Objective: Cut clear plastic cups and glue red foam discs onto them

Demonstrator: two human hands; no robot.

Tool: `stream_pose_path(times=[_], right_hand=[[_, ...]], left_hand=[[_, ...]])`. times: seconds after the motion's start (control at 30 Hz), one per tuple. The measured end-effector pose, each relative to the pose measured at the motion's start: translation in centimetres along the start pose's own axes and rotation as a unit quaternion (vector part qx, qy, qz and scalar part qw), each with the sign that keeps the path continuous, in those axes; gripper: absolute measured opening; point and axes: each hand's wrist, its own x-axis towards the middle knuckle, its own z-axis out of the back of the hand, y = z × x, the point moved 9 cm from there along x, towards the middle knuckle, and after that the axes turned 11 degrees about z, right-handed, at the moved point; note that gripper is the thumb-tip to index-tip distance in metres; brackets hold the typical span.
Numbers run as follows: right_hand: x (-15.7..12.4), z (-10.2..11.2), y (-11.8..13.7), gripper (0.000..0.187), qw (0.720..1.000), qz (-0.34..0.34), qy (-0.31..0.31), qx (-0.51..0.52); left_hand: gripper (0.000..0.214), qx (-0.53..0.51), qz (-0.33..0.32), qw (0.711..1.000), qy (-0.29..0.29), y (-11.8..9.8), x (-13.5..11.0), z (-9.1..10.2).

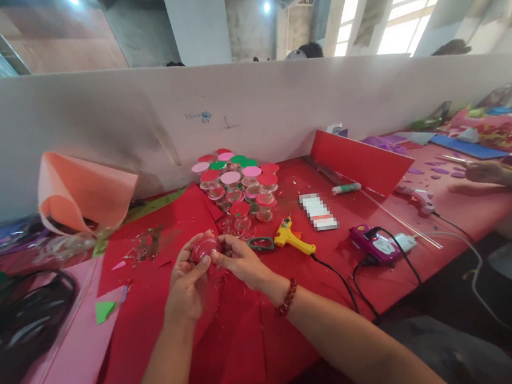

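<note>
Between my two hands is a small round clear plastic dome [206, 247], with red showing through it. My left hand [186, 281] curls around its left side, thumb on the front. The fingers of my right hand [244, 260] press on its right side, the thumb close to the left one. Just beyond my hands stand several clear plastic cup-like pieces [264, 206] topped with red, pink and green discs [231, 177]. To the right of my right hand lie green-handled scissors [260, 243] and a yellow glue gun [291, 237].
A purple power strip [375, 245] with cords and a blurred-out white rectangle [318, 212] lie to the right. Red sheets [181, 225] cover the table, pink sheets [81, 360] the left edge. A white partition [113, 122] stands behind. Another person's hand [485, 173] is at far right.
</note>
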Motion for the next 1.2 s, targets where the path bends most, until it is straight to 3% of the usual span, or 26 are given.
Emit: stream_pose_path(times=[0.13,0.3,0.57,0.93,1.07,1.2], right_hand=[[0.1,0.2,0.3,0.036,1.000,-0.009,0.004,-0.030],[-0.2,0.2,-0.7,0.043,0.996,-0.056,-0.040,0.061],[0.0,0.8,0.5,0.039,0.999,-0.023,-0.046,-0.002],[0.1,0.3,0.7,0.035,1.000,0.007,-0.024,-0.003],[0.1,0.3,0.9,0.036,1.000,0.005,-0.019,-0.025],[-0.1,0.0,0.6,0.039,0.999,-0.010,-0.031,0.028]], left_hand=[[0.045,0.007,0.010,1.000,0.004,0.1,-0.1,-0.1],[0.047,0.011,-0.036,0.999,-0.023,-0.7,-0.3,0.2],[0.047,0.002,-0.006,1.000,-0.002,0.1,-0.3,-0.6],[0.046,0.017,-0.041,0.999,0.016,-0.5,-0.6,-0.6],[0.045,0.012,-0.027,1.000,-0.005,-0.4,-0.3,-0.2],[0.045,-0.014,-0.046,0.998,-0.028,-0.7,-0.3,0.4]])
